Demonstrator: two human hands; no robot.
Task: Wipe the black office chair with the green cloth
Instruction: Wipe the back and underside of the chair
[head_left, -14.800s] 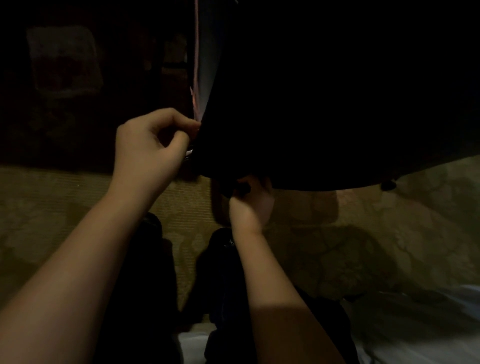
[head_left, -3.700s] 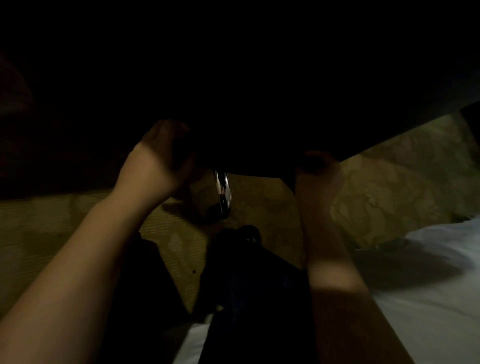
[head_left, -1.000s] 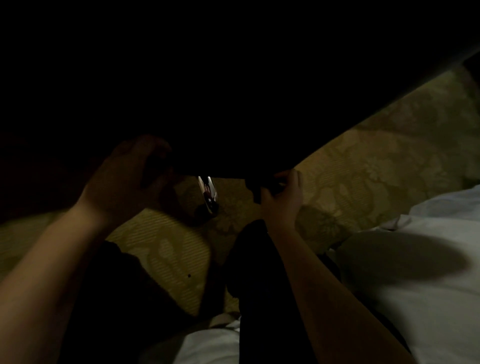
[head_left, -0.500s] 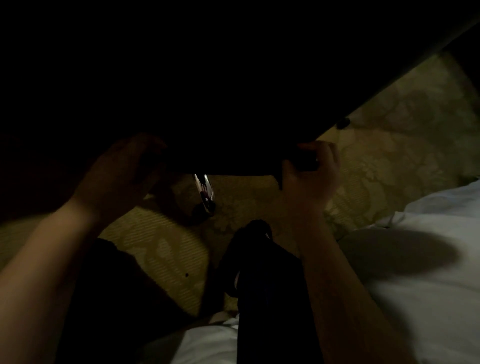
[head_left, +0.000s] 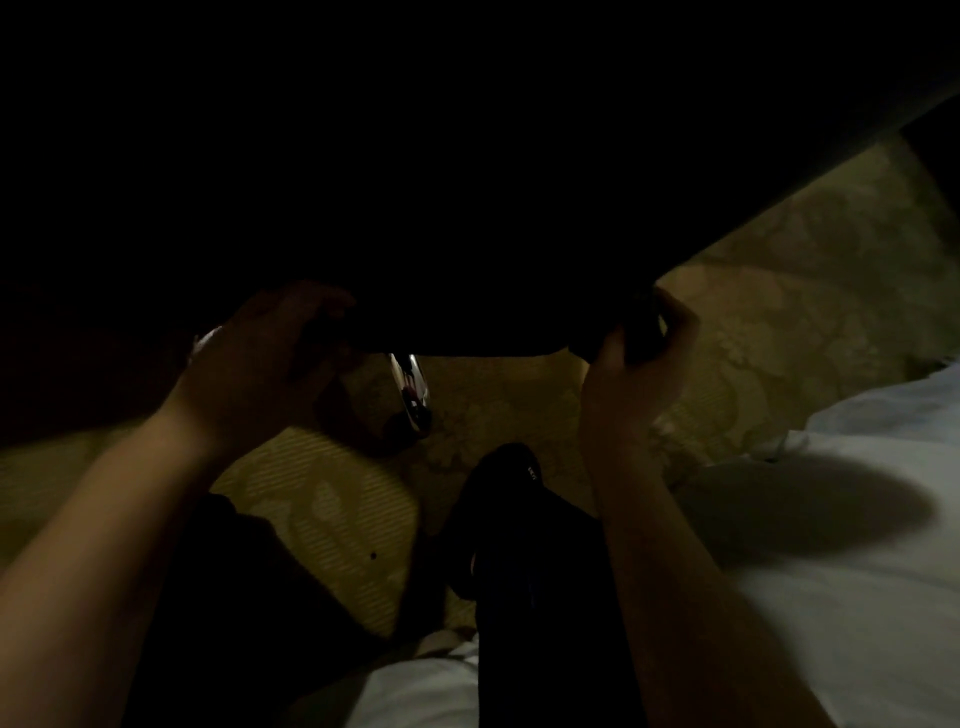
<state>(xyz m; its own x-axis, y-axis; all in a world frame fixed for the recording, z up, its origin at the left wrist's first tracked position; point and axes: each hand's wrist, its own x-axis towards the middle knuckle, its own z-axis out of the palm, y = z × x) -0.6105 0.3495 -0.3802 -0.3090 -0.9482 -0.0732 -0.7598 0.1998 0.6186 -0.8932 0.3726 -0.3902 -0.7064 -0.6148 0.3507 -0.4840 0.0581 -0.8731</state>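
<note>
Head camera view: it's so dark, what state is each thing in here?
black chair: fills the upper frame, a hand at each end of its lower edge.
left hand: fingers curled on the chair's edge.
right hand: grips a dark wad at the chair's edge.
dark wad: bunched, colour lost in the dimness.
chrome part: shiny, tilted, below the chair.
white sheet: spread at the right, a shadow across it.
</note>
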